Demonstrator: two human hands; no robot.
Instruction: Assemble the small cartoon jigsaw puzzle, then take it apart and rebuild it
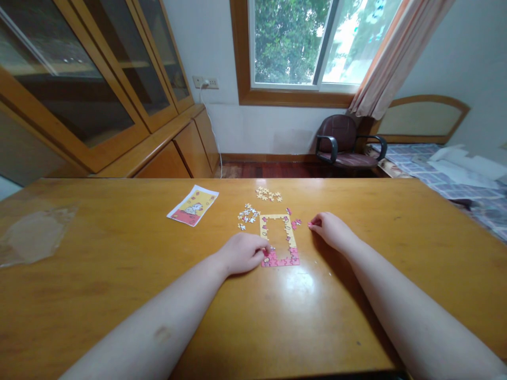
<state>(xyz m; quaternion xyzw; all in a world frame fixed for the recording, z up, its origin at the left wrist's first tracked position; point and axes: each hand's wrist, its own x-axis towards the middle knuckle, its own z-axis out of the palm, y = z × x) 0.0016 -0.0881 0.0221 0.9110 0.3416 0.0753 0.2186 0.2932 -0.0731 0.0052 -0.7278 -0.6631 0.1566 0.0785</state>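
Forearms first, both bare, stretched from the near edge across the glossy wooden bench [119, 285] toward its middle. Left hand [242, 253] palm down and loosely curled, fingertips pressed on the lower left corner of the puzzle frame [283, 259], probably to keep that thin border from sliding on the slick top; no telling of any piece pinched beneath those fingers. Right hand [330, 229] just beside the frame's upper right side, fingers drawn narrow around a small pink piece [312, 224] held low against the wood, seemingly gripped at the very tips given its tiny size. Frame itself flat in the middle of the bench between both hands: yellow along the top and sides, pink along the bottom, hollow inside with bare wood showing through. More pink pieces [296, 223] just off its right edge. Loose pieces kept in separate heaps beyond it, a whitish heap [248, 215] near the upper left corner and a yellow heap [268, 195] farther back, apparently sorted by colour and left within easy reach. Picture card [193, 205] face up well to the left, tilted, apart from the pieces. Crumpled clear plastic [34, 237] at the far left. Past the bench, a dark armchair [343, 140] under the window.
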